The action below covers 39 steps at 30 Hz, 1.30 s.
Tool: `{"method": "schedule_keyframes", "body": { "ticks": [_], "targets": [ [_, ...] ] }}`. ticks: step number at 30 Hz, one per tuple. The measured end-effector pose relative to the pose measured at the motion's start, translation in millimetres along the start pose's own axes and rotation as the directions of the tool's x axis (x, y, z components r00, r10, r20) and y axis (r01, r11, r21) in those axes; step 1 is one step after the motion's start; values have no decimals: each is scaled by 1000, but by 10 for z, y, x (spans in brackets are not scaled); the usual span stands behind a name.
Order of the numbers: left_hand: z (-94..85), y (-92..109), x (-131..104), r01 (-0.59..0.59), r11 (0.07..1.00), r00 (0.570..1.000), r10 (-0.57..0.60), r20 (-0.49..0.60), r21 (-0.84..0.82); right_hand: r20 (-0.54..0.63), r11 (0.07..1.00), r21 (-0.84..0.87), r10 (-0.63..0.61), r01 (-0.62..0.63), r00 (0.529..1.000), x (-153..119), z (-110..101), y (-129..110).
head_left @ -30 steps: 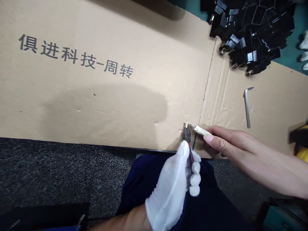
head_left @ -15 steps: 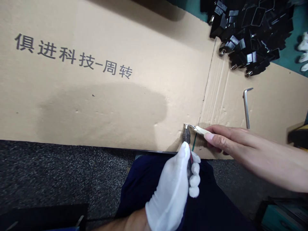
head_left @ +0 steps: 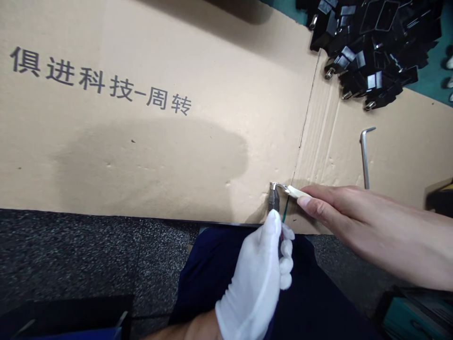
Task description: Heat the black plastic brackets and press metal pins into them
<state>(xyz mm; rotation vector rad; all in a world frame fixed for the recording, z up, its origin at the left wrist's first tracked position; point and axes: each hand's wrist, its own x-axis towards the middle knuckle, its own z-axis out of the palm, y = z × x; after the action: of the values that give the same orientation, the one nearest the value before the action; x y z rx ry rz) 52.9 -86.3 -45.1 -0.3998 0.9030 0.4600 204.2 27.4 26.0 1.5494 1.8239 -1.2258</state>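
My left hand [head_left: 256, 271], in a white glove, is wrapped round a dark stepped metal part [head_left: 273, 200] with its bright, ring-like end pointing away from me. Most of the part is hidden by the glove. My bare right hand [head_left: 339, 208] pinches the pale handle of a deburring tool [head_left: 295, 192]. Its thin, curved metal tip touches the bright end of the part. Both hands are close together at the near edge of the cardboard [head_left: 159, 170]. A thin green strip [head_left: 286, 210] shows between them.
A silver hex key [head_left: 364, 158] lies on the cardboard beyond my right forearm. Black parts with metal ends [head_left: 375, 56] are heaped at the upper right on a green surface. A dark yellow-edged object [head_left: 440, 200] sits at the right edge.
The view has shifted slightly. Both hands keep their grips, and the tool tip stays at the part's end. The left hand appears to have turned a little, with less of the part showing.
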Motion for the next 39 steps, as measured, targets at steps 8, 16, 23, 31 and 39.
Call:
{"method": "schedule_keyframes", "body": {
  "ticks": [8, 16, 23, 31, 39],
  "targets": [
    [18, 37, -29, -11, 1000, 1000, 11, -2, 6, 116, 999, 4, -39, 39, 992, 21, -45, -124],
    [31, 83, -24, 9, 999, 1000, -10, 4, 31, 141, 999, -36, -28, 33, 990, 57, -76, -204],
    [43, 106, -38, 36, 999, 999, -36, 19, -4, 201, 992, -123, -1, 26, 980, 93, -46, -209],
    [77, 147, -39, 74, 997, 997, -74, -9, -12, 194, 989, -143, 1, 27, 981, 100, -23, -150],
    [-7, 148, -35, 143, 984, 984, -130, 119, -106, 139, 999, 34, -15, 10, 990, 135, 15, -49]
  ]
}}
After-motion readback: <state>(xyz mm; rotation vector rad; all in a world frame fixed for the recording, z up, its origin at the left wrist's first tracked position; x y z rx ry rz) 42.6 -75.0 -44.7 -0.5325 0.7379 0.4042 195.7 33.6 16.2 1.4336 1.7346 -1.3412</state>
